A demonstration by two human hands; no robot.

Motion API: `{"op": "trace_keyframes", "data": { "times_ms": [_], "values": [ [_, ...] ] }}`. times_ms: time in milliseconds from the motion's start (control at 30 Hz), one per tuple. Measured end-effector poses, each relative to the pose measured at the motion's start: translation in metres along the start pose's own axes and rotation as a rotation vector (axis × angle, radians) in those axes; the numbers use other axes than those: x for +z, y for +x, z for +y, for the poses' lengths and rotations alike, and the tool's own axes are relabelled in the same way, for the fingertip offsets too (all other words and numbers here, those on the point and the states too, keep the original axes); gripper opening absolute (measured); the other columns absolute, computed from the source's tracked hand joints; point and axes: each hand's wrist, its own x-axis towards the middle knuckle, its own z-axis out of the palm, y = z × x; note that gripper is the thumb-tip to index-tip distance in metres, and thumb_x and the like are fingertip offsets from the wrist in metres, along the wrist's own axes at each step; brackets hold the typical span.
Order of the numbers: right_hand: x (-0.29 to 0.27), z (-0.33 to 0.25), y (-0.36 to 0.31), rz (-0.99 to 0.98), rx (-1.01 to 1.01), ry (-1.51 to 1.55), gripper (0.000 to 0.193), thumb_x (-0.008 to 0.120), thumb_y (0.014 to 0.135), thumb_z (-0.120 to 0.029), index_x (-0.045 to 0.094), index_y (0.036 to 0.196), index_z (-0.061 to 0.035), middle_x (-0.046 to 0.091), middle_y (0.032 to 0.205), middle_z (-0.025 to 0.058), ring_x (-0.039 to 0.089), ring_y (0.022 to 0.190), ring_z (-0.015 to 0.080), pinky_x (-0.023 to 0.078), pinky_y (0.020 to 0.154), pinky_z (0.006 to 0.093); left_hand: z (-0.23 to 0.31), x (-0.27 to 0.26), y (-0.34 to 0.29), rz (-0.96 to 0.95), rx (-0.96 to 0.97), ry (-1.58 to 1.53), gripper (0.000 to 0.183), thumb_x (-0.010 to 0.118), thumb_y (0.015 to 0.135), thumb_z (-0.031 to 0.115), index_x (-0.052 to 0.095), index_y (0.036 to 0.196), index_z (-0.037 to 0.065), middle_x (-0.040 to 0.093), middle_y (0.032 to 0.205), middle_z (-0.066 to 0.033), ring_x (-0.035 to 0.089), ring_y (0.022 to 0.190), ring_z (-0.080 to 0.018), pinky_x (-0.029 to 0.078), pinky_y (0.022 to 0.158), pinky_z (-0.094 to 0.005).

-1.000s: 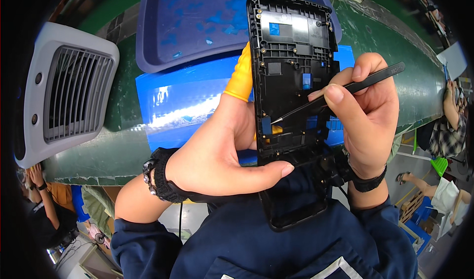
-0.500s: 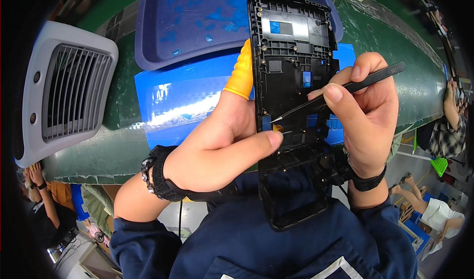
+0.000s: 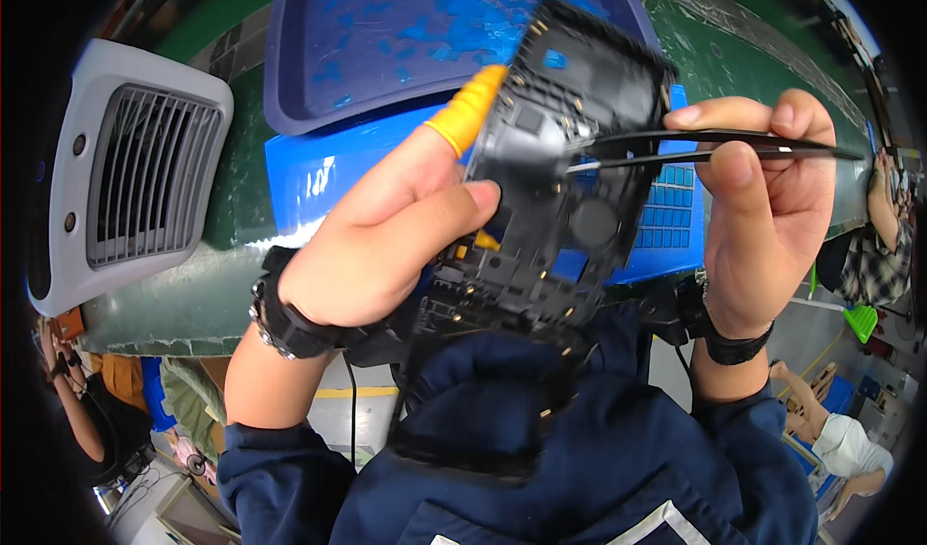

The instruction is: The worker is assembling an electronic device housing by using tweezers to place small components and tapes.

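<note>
A long black plastic housing (image 3: 526, 202) with brass inserts is tilted over the bench's near edge, its top leaning right and its outline blurred. My left hand (image 3: 372, 231) is closed on its left edge, thumb on the inner face; a finger in a yellow ribbed finger cot (image 3: 470, 109) sits behind the edge. My right hand (image 3: 772, 202) pinches black tweezers (image 3: 710, 147), whose legs are spread and whose tips point left over the housing. I cannot make out whether the tips touch it or hold anything. Small blue patches (image 3: 570, 265) and yellow bits (image 3: 486, 241) show on the housing.
A dark blue tray (image 3: 286, 101) with blue scraps stands at the back. Below it lies a shiny blue sheet (image 3: 309, 173); small blue pieces (image 3: 668, 219) sit in rows at its right. A white-grey unit with a grille (image 3: 159, 178) stands left on the green bench (image 3: 174, 304). Other people are at both sides.
The housing has turned clockwise, its top swinging right and its lower end left. My right hand has moved right with the tweezers, whose legs have spread. My left hand shifted slightly left.
</note>
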Motion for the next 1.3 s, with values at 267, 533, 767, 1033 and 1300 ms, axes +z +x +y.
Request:
{"op": "trace_keyframes", "data": {
  "times_ms": [267, 533, 767, 1033, 1300],
  "values": [
    [0.028, -0.001, 0.006, -0.27, 0.376, 0.37, 0.034, 0.053, 0.074, 0.005, 0.027, 0.094, -0.0055, 0.057, 0.077, 0.0177, 0.056, 0.073, 0.0161, 0.044, 0.067, 0.022, 0.001, -0.019, -0.007, -0.541, -0.184, -0.029, 0.098, 0.069, 0.048, 0.002, 0.012, 0.127, -0.005, 0.032, 0.123, -0.0169, 0.034, 0.114, -0.021, 0.025, 0.095, -0.0295],
    [0.03, 0.01, -0.004, -0.298, 0.383, 0.288, 0.033, 0.051, 0.074, 0.008, 0.028, 0.094, -0.0054, 0.057, 0.08, 0.0181, 0.056, 0.077, 0.0163, 0.045, 0.067, 0.0209, -0.004, -0.013, -0.002, -0.59, -0.191, -0.036, 0.086, 0.065, 0.052, 0.001, 0.019, 0.124, -0.007, 0.041, 0.115, -0.0143, 0.042, 0.106, -0.0183, 0.033, 0.089, -0.0279],
    [0.029, 0.003, -0.002, -0.251, 0.46, 0.361, 0.033, 0.052, 0.073, 0.007, 0.028, 0.091, -0.006, 0.057, 0.078, 0.0175, 0.057, 0.075, 0.0162, 0.045, 0.066, 0.0217, -0.006, -0.014, -0.005, -0.596, -0.088, -0.058, 0.084, 0.062, 0.052, -0.001, 0.019, 0.124, -0.008, 0.04, 0.116, -0.0142, 0.041, 0.106, -0.0168, 0.034, 0.088, -0.0257],
    [-0.009, -0.014, 0.019, -0.174, 0.381, 0.193, 0.033, 0.056, 0.075, -0.005, 0.031, 0.095, -0.0063, 0.057, 0.074, 0.0124, 0.054, 0.066, 0.012, 0.042, 0.062, 0.0179, -0.011, -0.011, 0.007, -0.717, 0.059, -0.162, 0.095, 0.068, 0.055, 0.003, 0.008, 0.128, -0.006, 0.022, 0.131, -0.0155, 0.025, 0.118, -0.0169, 0.021, 0.097, -0.0295],
    [-0.054, 0.066, 0.074, -0.14, 0.3, -0.287, 0.024, 0.057, 0.075, -0.002, 0.038, 0.089, -0.0047, 0.053, 0.069, 0.0027, 0.054, 0.067, 0.0083, 0.042, 0.056, 0.0206, 0.021, -0.009, -0.008, -0.801, -0.232, 0.034, 0.079, 0.054, 0.07, -0.002, 0.003, 0.13, -0.001, 0.015, 0.135, -0.01, 0.018, 0.121, -0.013, 0.016, 0.098, -0.0256]
  ]
}}
